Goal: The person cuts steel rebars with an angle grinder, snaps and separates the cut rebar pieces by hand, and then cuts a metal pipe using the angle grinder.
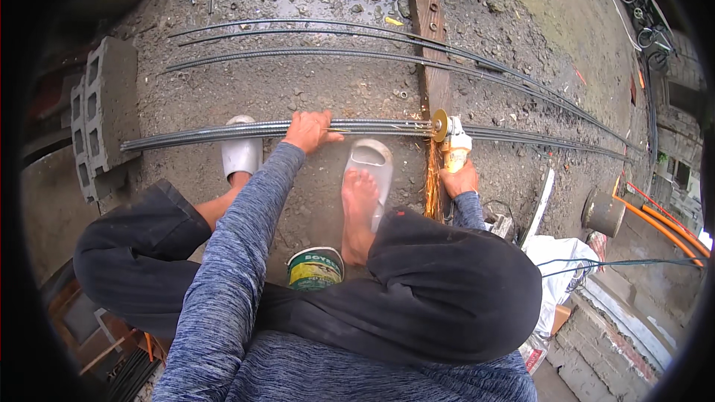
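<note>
Light: diffuse outdoor daylight, med. brightness; shadows soft, faint. Glare: pale sheen, wet ground (298, 4), top. Sparks (433, 186): bright orange, streaked by motion blur. Grinder (456, 155): fairly sharp. Optics: fisheye, str. edges bowed nr. rim; corners blk., periphery soft.

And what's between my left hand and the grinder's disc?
The head view shows steel bars running from your left hand to the grinder's disc, with a slipper just below in the picture.
</note>
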`<state>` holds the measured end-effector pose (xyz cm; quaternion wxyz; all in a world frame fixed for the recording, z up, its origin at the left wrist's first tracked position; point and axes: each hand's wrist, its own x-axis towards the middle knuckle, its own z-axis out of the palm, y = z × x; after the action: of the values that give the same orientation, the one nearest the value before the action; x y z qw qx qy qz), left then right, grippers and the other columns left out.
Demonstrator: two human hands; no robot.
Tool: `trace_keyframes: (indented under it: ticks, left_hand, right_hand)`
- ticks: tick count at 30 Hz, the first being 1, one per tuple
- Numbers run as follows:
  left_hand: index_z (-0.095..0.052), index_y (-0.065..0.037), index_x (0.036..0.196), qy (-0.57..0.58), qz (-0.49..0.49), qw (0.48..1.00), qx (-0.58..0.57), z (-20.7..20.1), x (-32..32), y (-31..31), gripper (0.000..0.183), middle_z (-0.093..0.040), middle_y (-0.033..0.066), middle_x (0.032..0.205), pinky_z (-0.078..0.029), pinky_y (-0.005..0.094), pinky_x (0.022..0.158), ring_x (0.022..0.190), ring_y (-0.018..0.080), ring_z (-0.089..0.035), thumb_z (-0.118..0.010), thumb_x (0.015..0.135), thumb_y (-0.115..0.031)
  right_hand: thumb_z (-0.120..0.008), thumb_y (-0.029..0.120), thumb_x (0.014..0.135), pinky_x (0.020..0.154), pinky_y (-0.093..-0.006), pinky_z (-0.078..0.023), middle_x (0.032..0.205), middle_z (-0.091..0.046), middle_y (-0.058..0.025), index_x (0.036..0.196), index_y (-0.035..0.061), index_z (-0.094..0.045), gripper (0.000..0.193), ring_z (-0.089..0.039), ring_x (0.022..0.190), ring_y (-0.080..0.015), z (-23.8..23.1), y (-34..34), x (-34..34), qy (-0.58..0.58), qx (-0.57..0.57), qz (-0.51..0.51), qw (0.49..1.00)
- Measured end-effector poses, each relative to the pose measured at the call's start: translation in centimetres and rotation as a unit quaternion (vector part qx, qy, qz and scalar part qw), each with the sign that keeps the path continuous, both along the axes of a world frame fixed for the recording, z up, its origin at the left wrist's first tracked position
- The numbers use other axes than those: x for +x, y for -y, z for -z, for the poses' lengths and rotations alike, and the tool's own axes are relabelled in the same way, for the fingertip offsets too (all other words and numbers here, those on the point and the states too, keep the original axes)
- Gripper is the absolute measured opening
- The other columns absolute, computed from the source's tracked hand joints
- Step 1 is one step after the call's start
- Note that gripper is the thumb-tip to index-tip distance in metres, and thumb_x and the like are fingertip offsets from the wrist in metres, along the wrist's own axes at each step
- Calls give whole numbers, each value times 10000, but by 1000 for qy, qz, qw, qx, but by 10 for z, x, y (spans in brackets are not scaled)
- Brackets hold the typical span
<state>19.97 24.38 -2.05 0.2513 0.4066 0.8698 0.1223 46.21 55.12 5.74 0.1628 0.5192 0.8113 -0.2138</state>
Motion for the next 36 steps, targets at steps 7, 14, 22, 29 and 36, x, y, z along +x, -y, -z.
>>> trace_keyframes:
  ticks: [7,14,22,29,36]
  left_hand:
    - [-632,-89,1066,58,-14,996,-59,-6,-2,-3,581,-743,143,971,-454,539,905,992,365,-706,-700,853,-626]
    - [-638,-85,1066,60,-15,997,-56,-7,-3,-3,581,-742,145,978,-452,546,910,992,368,-705,-706,851,-621]
    - [-614,-62,988,-3,7,1000,4,0,0,0,617,-727,165,824,-516,520,765,859,377,-726,-685,844,-658]
    - [-626,-59,986,-2,4,1000,-2,1,-1,3,617,-728,176,830,-522,521,770,859,384,-726,-688,842,-656]
    - [-639,-83,1062,44,-1,998,-51,-4,-2,-6,603,-746,147,974,-464,546,885,985,363,-712,-694,848,-644]
  right_hand:
    - [-789,313,689,900,-473,-557,1053,-719,-287,1146,-68,-594,626,-711,1001,-425,0,-1,-1,-15,8,-17,1000]
    - [-783,306,686,912,-469,-557,1071,-712,-295,1152,-73,-588,632,-708,1012,-425,-3,-2,-8,13,-5,-2,1000]
    - [-789,293,677,917,-468,-555,1076,-709,-297,1166,-76,-580,647,-704,1021,-427,-6,1,-2,11,3,-13,1000]
    - [-803,310,676,907,-474,-554,1071,-710,-293,1162,-77,-578,660,-704,1013,-427,-12,7,7,5,-8,-16,1000]
    - [-804,318,668,874,-471,-558,1023,-724,-276,1158,-72,-593,661,-714,958,-422,-7,8,26,-12,8,-25,1000]
